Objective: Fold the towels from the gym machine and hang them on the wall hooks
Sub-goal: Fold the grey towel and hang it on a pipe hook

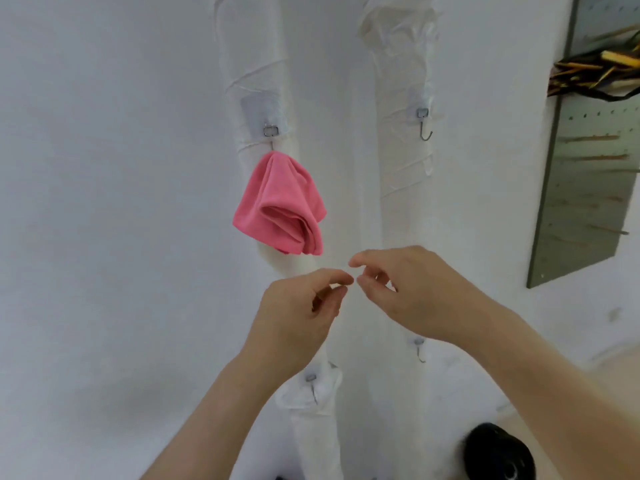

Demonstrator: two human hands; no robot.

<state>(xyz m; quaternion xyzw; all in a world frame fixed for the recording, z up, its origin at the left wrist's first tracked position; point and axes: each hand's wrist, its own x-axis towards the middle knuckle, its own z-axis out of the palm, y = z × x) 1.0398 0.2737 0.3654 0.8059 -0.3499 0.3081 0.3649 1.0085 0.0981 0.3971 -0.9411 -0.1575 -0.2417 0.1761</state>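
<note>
A folded pink towel (280,202) hangs from the upper left wall hook (270,130) on a white wrapped column. The upper right hook (424,123) is bare. Two lower hooks show: a lower left hook (311,382) beside my left forearm and a lower right hook (419,348) under my right wrist. My left hand (298,313) and my right hand (405,289) hover just below the towel, fingertips nearly touching each other, fingers loosely curled with nothing in them. Neither hand touches the towel.
A white wall fills the view, with two white wrapped columns (408,202). At the right is a grey pegboard panel (585,188) with pegs and a bundle of yellow and black cords (595,74). A black round object (498,452) lies low at the right.
</note>
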